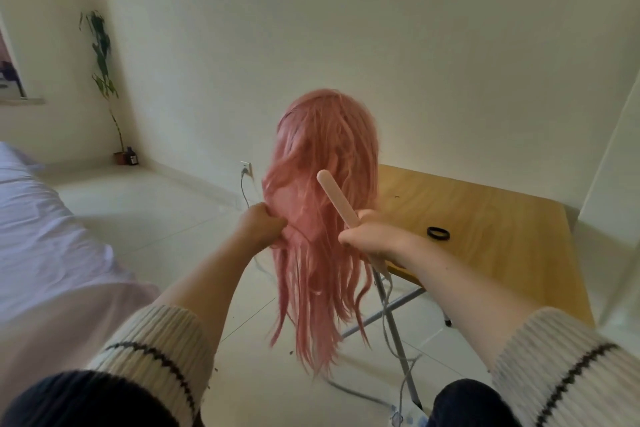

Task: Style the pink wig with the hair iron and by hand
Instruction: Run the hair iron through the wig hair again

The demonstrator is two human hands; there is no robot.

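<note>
The long pink wig (322, 163) hangs upright in the middle of the view, its loose ends reaching down toward the floor. My left hand (261, 224) pinches a bunch of hair on the wig's left side, about halfway down. My right hand (369, 236) grips the handle of the pale pink hair iron (336, 199). The iron's tip points up and left and lies against the wig's right side. Its grey cord (388, 302) trails down from my right hand to the floor.
A wooden folding table (485, 218) on metal legs stands at the right, with a black hair tie (438, 233) on it. A bed with a pale sheet (41, 236) fills the left. A wall socket (245, 168) and a potted plant (104, 80) stand by the far wall.
</note>
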